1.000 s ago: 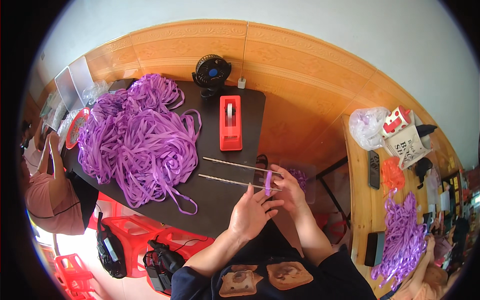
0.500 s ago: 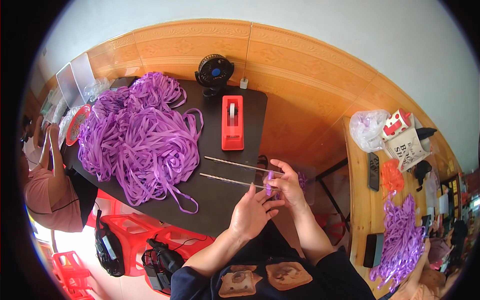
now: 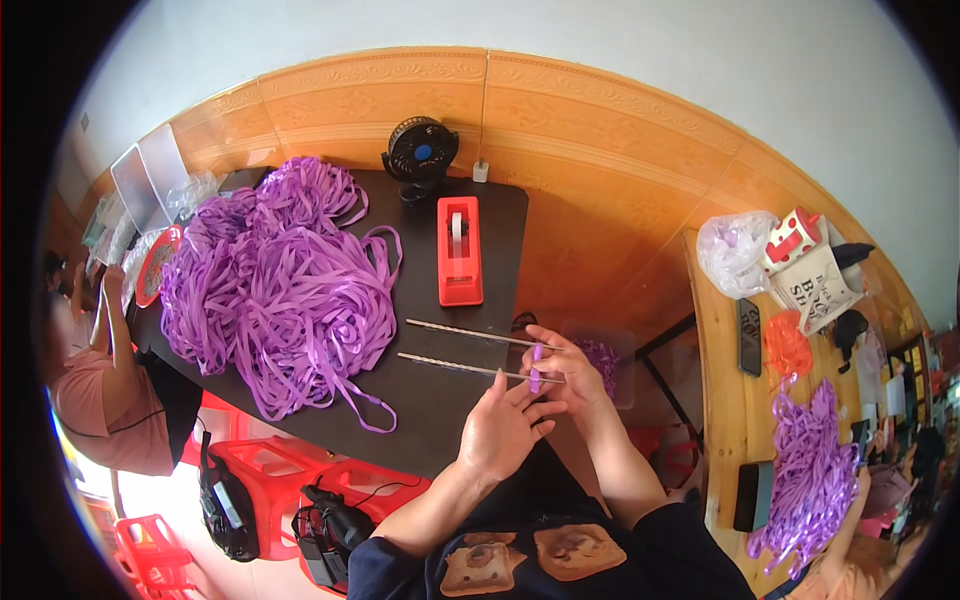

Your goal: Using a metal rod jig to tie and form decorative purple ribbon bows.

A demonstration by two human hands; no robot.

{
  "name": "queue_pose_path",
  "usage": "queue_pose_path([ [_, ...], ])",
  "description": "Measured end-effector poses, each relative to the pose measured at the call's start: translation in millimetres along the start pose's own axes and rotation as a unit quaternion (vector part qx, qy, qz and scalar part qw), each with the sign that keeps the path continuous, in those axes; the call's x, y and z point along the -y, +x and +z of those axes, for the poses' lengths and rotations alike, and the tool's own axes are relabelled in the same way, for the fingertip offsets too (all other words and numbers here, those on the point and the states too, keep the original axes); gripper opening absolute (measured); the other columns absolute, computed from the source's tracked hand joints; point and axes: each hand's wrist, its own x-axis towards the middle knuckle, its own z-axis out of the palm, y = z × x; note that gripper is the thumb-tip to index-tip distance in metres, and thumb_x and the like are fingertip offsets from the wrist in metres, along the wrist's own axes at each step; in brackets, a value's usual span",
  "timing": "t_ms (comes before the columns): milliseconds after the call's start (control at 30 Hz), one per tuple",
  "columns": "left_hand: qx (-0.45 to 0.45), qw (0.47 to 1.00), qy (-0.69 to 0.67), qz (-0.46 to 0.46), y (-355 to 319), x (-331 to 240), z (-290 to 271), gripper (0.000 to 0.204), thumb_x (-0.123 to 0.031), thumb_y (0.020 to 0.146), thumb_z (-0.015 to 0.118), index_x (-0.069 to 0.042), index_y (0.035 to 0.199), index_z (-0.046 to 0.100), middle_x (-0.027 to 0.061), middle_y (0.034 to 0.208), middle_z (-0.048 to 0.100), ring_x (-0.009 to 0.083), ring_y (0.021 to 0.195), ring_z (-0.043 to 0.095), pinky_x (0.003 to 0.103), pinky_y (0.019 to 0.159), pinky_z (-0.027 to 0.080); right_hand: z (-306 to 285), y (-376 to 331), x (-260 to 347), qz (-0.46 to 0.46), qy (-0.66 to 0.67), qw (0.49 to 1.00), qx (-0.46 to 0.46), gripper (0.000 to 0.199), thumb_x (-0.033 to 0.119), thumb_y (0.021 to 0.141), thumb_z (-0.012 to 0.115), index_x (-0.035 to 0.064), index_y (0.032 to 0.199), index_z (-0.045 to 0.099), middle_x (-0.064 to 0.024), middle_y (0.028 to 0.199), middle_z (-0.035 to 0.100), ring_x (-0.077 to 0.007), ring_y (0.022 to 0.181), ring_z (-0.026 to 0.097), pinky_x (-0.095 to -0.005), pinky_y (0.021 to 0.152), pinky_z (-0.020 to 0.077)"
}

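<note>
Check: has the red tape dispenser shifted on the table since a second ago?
No. The red tape dispenser lies on the same spot of the black table, just below the small black fan; any slight shift in the picture is head movement.

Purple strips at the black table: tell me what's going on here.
A person seated at the black table holds a small purple strip between both hands, the left hand below it and the right hand beside it, by two thin rods lying at the table's edge. A big heap of purple strips covers the table's left side, with a red tape dispenser behind the rods.
</note>
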Motion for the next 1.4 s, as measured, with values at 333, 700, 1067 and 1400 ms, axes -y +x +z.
queue_pose_path([
  [333, 0.001, 1.000, -0.017, 0.001, 0, 1, 3, 0.073, -0.058, 0.093, 0.036, 0.005, 0.129, 0.043, 0.0150, 0.128, 0.048, 0.0287, 0.111, 0.050, 0.038, 0.089, 0.037, -3, 16, -40, -0.061, 0.280, 0.938, 0.193, 0.058, 0.049, 0.094, 0.044, 0.0067, 0.133, 0.045, -0.0060, 0.084, 0.053, -0.0217, 0.086, 0.049, -0.0336, 0.079, 0.0423],
  [700, 0.012, 1.000, -0.017, -0.003, 1, 4, 6, 0.075, -0.059, 0.092, 0.039, 0.006, 0.130, 0.042, 0.0157, 0.129, 0.048, 0.0293, 0.112, 0.049, 0.038, 0.090, 0.037, -6, 22, -45, -0.104, 0.315, 0.910, 0.251, 0.065, 0.057, 0.092, 0.044, 0.0080, 0.135, 0.044, -0.0062, 0.087, 0.054, -0.0212, 0.089, 0.051, -0.0348, 0.084, 0.0416],
  [1067, -0.015, 1.000, 0.014, 0.015, -1, 1, 8, 0.075, -0.060, 0.091, 0.039, 0.006, 0.128, 0.044, 0.0145, 0.130, 0.048, 0.0312, 0.113, 0.050, 0.038, 0.088, 0.039, -17, -23, -10, -0.394, -0.188, 0.884, -0.166, 0.018, 0.000, 0.088, 0.058, 0.0016, 0.105, 0.059, -0.0052, 0.092, 0.063, -0.0106, 0.086, 0.059, -0.0240, 0.076, 0.0466],
  [1400, -0.010, 1.000, 0.000, 0.008, -1, 1, 7, 0.073, -0.057, 0.094, 0.035, 0.005, 0.130, 0.041, 0.0134, 0.127, 0.047, 0.0305, 0.113, 0.049, 0.037, 0.087, 0.038, 28, -22, 38, -0.294, -0.546, 0.783, -0.046, 0.036, 0.007, 0.077, 0.070, 0.0003, 0.107, 0.052, -0.0059, 0.063, 0.060, -0.0108, 0.052, 0.057, -0.0245, 0.048, 0.0420],
])
